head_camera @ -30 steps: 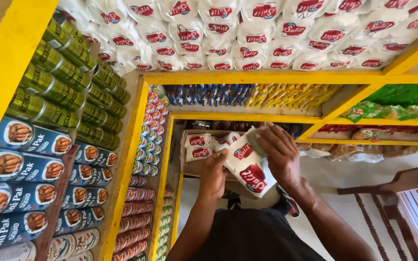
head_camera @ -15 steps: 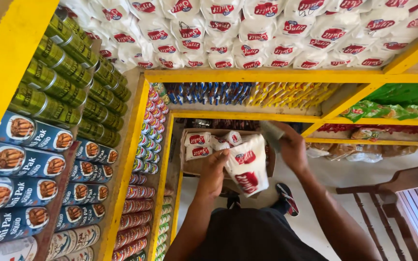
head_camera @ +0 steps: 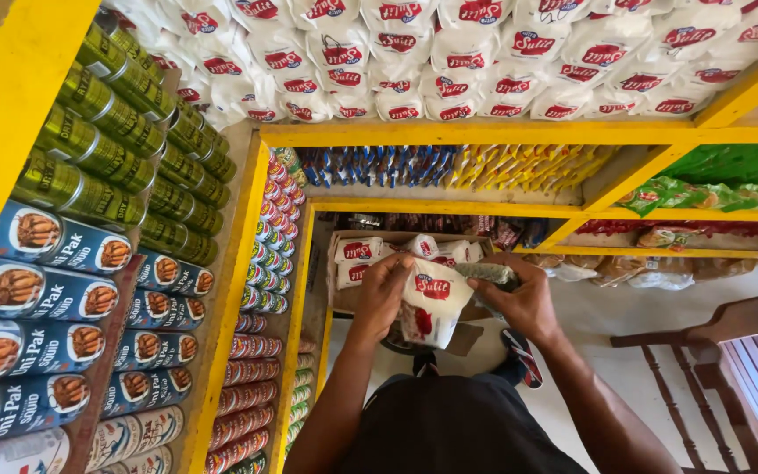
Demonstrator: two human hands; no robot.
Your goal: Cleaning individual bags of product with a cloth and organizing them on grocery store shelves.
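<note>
Low down, our left hand (head_camera: 385,285) and right hand (head_camera: 528,298), fingers curled, clamp a white packet (head_camera: 432,303) near the cardboard box (head_camera: 337,254).

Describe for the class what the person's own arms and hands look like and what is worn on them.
Both forearms are bare from the elbow down, with no sleeves reaching them. The left hand and right hand wear no gloves, and no rings, watch or bracelets show. The arms come out from a dark, black-looking top at the bottom of the picture. No markings are visible.
</note>
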